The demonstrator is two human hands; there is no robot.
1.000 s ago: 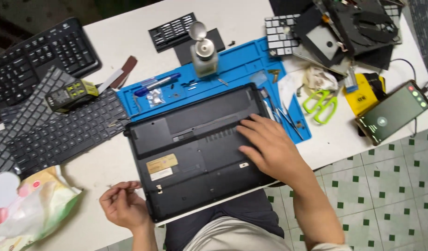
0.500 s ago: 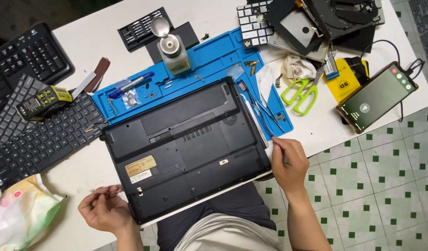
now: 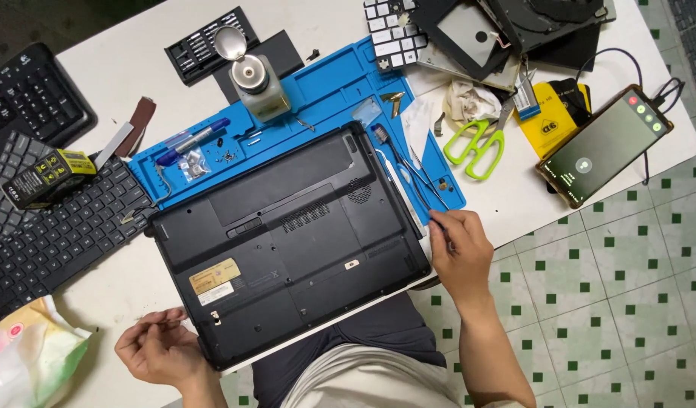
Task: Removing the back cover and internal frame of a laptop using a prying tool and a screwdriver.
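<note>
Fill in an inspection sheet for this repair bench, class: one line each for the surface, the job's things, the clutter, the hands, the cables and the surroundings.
Surface: white table with a blue work mat on it.
Job's things: black laptop lying base up, partly on the mat; thin tools along its right edge.
Clutter: loose keyboards, green scissors, capped bottle, bit set, phone with its screen lit, dismantled parts, bag.
Hands: left hand at the laptop's front left corner, fingers curled, what they hold too small to tell; right hand has its grip on a thin tool at the right edge.
Cables: black cable by the phone.
Surroundings: green and white tiled floor.
</note>
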